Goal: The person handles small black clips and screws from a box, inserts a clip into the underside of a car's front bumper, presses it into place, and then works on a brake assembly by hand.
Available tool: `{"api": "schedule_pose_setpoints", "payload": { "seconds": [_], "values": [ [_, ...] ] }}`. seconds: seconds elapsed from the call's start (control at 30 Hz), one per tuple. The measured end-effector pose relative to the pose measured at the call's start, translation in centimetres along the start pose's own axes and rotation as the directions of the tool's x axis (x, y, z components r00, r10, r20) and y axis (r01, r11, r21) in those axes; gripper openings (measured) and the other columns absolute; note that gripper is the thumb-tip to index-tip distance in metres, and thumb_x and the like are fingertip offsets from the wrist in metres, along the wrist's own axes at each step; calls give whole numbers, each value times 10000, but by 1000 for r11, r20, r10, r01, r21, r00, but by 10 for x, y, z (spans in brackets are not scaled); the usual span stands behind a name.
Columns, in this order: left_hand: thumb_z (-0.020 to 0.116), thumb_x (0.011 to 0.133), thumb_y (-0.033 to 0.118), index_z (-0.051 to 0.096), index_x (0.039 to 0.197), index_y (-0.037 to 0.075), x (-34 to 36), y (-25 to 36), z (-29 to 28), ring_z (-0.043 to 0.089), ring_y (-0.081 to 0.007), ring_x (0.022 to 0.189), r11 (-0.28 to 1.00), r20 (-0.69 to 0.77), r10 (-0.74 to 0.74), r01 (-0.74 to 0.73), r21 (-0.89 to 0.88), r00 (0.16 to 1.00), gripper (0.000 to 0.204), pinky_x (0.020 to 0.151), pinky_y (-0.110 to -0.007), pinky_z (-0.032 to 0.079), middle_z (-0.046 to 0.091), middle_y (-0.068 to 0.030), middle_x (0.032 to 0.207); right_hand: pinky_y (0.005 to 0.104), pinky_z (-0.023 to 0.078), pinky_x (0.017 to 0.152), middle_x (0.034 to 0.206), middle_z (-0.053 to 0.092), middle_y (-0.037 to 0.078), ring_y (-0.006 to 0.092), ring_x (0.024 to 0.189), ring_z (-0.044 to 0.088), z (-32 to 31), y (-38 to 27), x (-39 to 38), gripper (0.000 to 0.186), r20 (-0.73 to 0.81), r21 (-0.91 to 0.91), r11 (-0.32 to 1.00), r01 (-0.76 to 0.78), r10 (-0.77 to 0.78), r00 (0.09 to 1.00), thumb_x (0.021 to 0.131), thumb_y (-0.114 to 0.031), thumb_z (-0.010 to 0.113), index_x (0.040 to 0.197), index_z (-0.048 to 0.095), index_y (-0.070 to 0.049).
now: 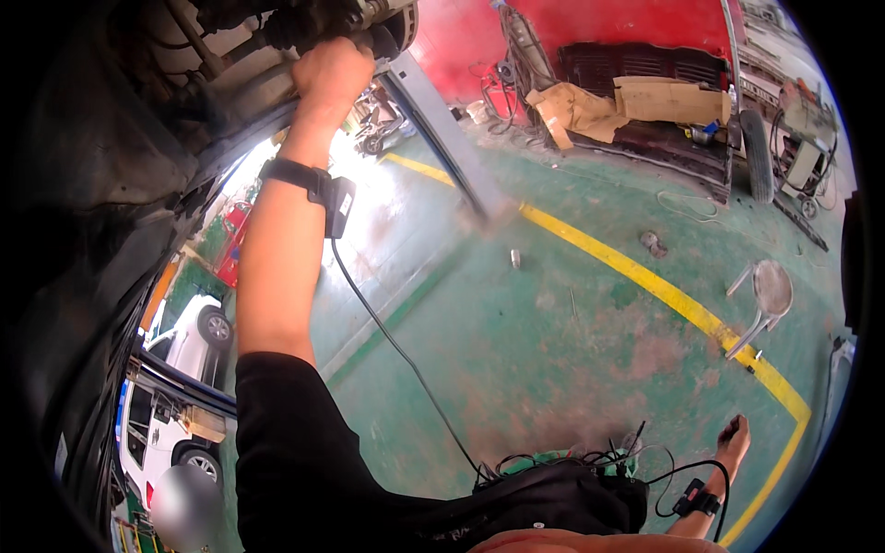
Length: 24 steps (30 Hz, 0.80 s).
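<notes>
Overhead at the upper left, my left hand [334, 72] is closed in a fist against the dark underside parts [267, 41] of a raised vehicle. What its fingers grip is hidden behind the hand. Just right of the fist is a round metal brake disc [407, 26]. My left wrist wears a black strap with a small box [339, 207], and a cable runs from it toward my waist. Low at the right, my right hand [734, 440] hangs by my side, its fingers curled; whatever may be inside does not show. It wears a similar wrist device [693, 499].
A grey lift post [438, 138] stands ahead. A stool [771, 288] sits right, by a yellow floor line [636, 267]. Cardboard [668, 98] lies on a dark panel near a tyre [756, 157]. White cars [175, 429] stand at the left. Cables [553, 461] bunch at my waist.
</notes>
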State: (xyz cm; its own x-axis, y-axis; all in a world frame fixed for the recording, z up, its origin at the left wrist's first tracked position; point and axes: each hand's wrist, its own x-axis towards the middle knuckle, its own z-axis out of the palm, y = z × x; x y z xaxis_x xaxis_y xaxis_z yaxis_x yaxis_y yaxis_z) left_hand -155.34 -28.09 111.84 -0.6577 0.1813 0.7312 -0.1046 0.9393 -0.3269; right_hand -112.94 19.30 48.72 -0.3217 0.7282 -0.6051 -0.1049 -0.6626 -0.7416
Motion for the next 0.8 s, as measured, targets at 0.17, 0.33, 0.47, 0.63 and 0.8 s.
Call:
{"api": "schedule_pose_setpoints", "payload": {
  "seconds": [0.17, 0.33, 0.47, 0.63, 0.8],
  "values": [
    [506, 916, 423, 745, 969, 51, -6, -3, 6, 673, -422, 975, 999, -49, 35, -36, -19, 998, 445, 855, -489, 531, 706, -241, 1019, 241, 338, 527, 645, 476, -56, 71, 548, 434, -13, 7, -20, 202, 43, -56, 998, 9, -7, 999, 945, -258, 583, 772, 567, -155],
    [643, 845, 347, 671, 953, 19, -44, -5, 22, 624, -341, 979, 978, -466, 210, -179, 111, 860, 346, 878, -462, 483, 673, -169, 970, 222, 376, 454, 665, 551, -63, 63, 527, 501, -34, 10, -20, 172, 48, -79, 997, 23, -19, 999, 932, -254, 607, 789, 605, -157],
    [715, 796, 332, 635, 1035, -1, -66, -24, 37, 577, -291, 1024, 959, -463, 284, -237, 157, 840, 418, 961, -420, 412, 642, -136, 1015, 223, 369, 451, 628, 509, -47, 70, 512, 480, -33, 3, -32, 179, 38, -148, 988, 44, -39, 999, 913, -235, 600, 755, 579, -151],
    [665, 840, 366, 632, 1066, -10, -72, -22, 47, 566, -313, 1045, 950, -601, 299, -288, 117, 741, 440, 998, -446, 398, 625, -151, 1033, 240, 370, 460, 600, 466, -34, 87, 506, 470, -25, -2, -32, 192, 77, -242, 967, 80, -63, 995, 891, -231, 590, 725, 552, -143],
    [675, 795, 313, 637, 1013, -21, -73, -8, 53, 556, -334, 1004, 976, -642, 205, -200, 81, 739, 401, 1041, -482, 373, 612, -164, 987, 258, 382, 472, 600, 462, -28, 99, 505, 470, -19, -7, -28, 195, 85, -295, 952, 78, -55, 995, 886, -235, 574, 722, 550, -133]
  ]
}}
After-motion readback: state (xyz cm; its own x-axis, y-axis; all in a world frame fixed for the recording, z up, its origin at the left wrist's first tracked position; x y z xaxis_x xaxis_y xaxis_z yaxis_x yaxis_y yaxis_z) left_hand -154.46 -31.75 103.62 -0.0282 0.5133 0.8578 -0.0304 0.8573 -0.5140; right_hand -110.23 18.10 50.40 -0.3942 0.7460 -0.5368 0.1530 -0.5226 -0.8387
